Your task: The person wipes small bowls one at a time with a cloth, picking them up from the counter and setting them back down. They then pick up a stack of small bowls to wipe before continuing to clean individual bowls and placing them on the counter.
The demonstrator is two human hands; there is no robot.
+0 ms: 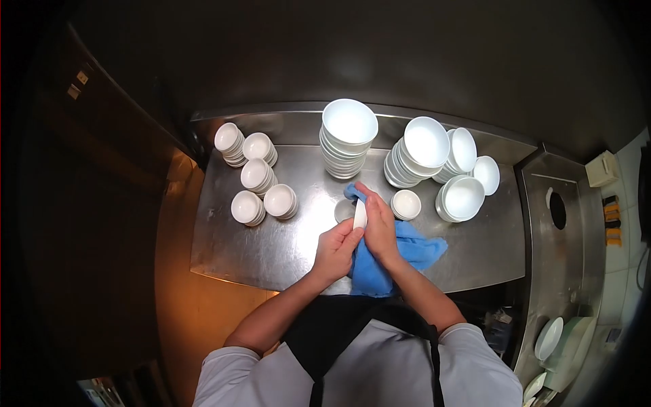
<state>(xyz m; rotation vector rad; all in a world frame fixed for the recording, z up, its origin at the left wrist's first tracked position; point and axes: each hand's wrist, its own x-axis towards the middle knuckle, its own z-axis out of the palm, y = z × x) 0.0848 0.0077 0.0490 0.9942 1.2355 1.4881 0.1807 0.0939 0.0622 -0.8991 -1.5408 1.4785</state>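
A small white bowl (pixel 360 213), seen edge-on, is between my two hands over the steel counter. My left hand (pixel 335 249) is closed on its near side, thumb and fingers pinching the rim. On the other side my right hand (pixel 380 222) presses a blue cloth (pixel 371 273) to the bowl. Part of the cloth pokes out beyond the right fingertips, and the rest hangs down to the counter's front edge and spreads rightward. Right of my right hand stands a short stack of small bowls (pixel 406 203). Behind both hands rises a tall stack of large white bowls (pixel 349 123).
Several stacks of small white bowls (pixel 255 175) stand on the left of the steel counter (pixel 285 247). More stacks of larger bowls (pixel 426 142) are at the back right. A sink unit (pixel 553 264) adjoins on the right, with an oval white dish (pixel 548 339) near its front.
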